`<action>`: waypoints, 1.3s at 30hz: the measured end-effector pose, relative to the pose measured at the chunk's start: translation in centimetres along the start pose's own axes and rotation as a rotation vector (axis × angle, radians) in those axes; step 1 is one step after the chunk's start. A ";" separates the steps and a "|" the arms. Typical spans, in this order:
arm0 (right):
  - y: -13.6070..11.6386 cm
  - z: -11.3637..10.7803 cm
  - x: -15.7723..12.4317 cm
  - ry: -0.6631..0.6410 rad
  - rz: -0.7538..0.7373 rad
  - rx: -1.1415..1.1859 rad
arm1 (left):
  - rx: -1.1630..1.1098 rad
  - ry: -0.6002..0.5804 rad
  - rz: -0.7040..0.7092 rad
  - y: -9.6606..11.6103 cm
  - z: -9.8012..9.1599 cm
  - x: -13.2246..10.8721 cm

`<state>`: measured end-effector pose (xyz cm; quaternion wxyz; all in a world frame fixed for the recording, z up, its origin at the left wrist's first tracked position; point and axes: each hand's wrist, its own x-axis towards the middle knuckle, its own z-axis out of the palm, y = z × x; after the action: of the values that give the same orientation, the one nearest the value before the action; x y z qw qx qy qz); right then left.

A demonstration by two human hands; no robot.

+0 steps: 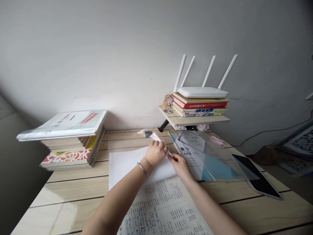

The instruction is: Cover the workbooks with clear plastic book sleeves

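A workbook or textbook (168, 209) lies open in front of me, its lower page covered with print and blue handwriting. Beyond that page is a white sheet (127, 163), with clear plastic film around it. My left hand (156, 152), a bracelet at its wrist, is closed with curled fingers on the white sheet near its upper right corner. Close beside it, my right hand (181, 167) pinches the sheet's right edge between thumb and fingers. To the right, transparent film (220, 163) overlies a maths textbook (188, 150). What lies under my left fingers is hidden.
Stacked books (70, 140) stand at the left. A small raised shelf (195, 121) at the back carries books (202, 106) and a white router (202, 92). A dark-screened tablet (259, 178) lies right, beyond a pink item (217, 140). Behind the desk is a wall.
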<state>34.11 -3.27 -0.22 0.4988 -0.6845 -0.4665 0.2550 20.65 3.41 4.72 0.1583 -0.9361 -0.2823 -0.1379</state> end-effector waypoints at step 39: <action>-0.1 0.6 -1.0 0.135 -0.050 0.194 | -0.160 0.407 -0.407 -0.3 -5.9 -6.6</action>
<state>33.16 -3.86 -0.41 0.5993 -0.6368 -0.4216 0.2399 14.18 -1.73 7.85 0.1065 -0.8227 -0.4150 -0.3736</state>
